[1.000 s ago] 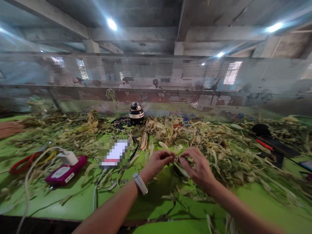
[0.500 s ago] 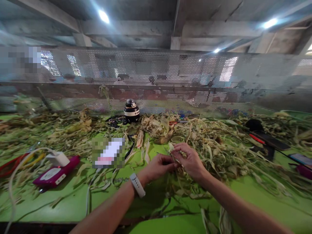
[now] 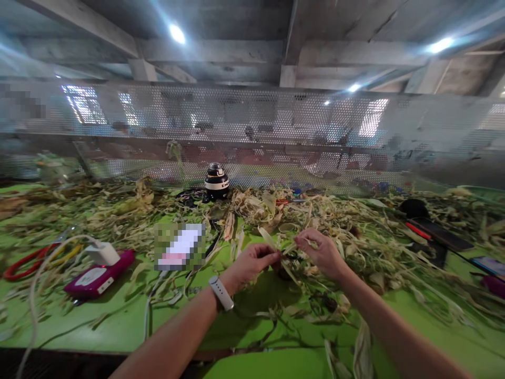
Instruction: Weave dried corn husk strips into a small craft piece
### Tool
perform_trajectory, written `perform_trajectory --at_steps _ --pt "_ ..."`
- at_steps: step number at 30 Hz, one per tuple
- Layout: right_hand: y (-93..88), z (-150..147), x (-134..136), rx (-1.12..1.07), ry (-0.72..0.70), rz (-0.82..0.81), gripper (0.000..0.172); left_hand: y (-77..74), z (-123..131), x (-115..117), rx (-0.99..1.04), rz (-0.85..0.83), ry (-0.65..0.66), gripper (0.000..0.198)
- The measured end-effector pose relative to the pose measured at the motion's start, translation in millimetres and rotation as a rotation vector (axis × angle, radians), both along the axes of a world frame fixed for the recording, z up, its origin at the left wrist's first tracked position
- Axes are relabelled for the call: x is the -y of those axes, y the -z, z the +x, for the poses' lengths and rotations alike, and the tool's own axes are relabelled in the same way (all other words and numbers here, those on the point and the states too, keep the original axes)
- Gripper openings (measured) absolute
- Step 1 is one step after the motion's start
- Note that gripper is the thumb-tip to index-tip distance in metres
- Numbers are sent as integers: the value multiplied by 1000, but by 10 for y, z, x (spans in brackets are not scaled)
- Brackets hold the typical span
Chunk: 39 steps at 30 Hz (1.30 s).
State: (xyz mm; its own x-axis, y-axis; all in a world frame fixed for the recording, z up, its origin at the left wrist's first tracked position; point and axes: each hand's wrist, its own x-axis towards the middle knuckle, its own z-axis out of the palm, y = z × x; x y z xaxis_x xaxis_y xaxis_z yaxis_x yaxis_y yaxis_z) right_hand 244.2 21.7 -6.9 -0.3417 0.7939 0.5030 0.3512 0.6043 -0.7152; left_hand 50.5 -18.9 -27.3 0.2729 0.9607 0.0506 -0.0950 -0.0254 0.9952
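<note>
Over a green table (image 3: 118, 331) strewn with dried husk strips, both my hands work at one small bunch of pale husk leaves (image 3: 282, 250). My left hand (image 3: 252, 263), with a white watch on the wrist, pinches the bunch's lower end. My right hand (image 3: 321, 252) pinches a strip at the bunch's right side, slightly higher. Something dark sits under the bunch between the hands; I cannot make out what it is.
A heap of husk strips (image 3: 347, 231) covers the table's middle and right. A magenta power bank with a white plug (image 3: 98, 271) and red-handled pliers (image 3: 27, 260) lie left. A small black-and-white device (image 3: 216, 184) stands before a perforated metal screen (image 3: 252, 137). Dark tools lie far right (image 3: 437, 234).
My hands were closer together half a second ago; now the right hand has drawn to the right, pulling a strip away from the bunch. The left hand keeps its pinch.
</note>
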Motion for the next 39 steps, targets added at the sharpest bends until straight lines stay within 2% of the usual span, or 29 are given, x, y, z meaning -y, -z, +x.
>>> perform_trajectory --at_steps 3,5,7,10,13,18,22,25,29,33,36,39 --pt "29 45 -44 -212 154 -89 29 -14 -14 -8 91 -49 -102 26" --pt "35 61 -29 -324 252 -52 28 -20 -23 -16 221 -114 -153 25" --pt "31 44 37 -310 255 28 25 -21 -18 -28 351 -157 -181 24" --pt "26 -52 187 -107 121 86 25 -25 16 -44 486 -149 -208 22" --pt "81 -198 295 95 -26 30 24 -42 57 -40 576 -148 -245 22" --pt "293 -358 282 122 -234 -251 28 -64 78 -13 537 -135 -256 27" --pt "359 -352 254 117 -227 -261 28 -54 53 -38 453 -128 -376 22" --pt "308 -315 255 133 -118 -116 26 -62 31 -49 403 -117 -433 18" --pt "208 -268 264 207 51 328 20 -105 28 -13 295 -55 -412 16" --pt "139 -239 297 306 162 635 10 -120 51 20 187 37 -356 20" --pt "110 -228 307 373 191 734 8 -111 67 25 117 21 -378 21" --pt "122 -222 276 366 139 675 7 -120 69 42 30 34 -354 25"
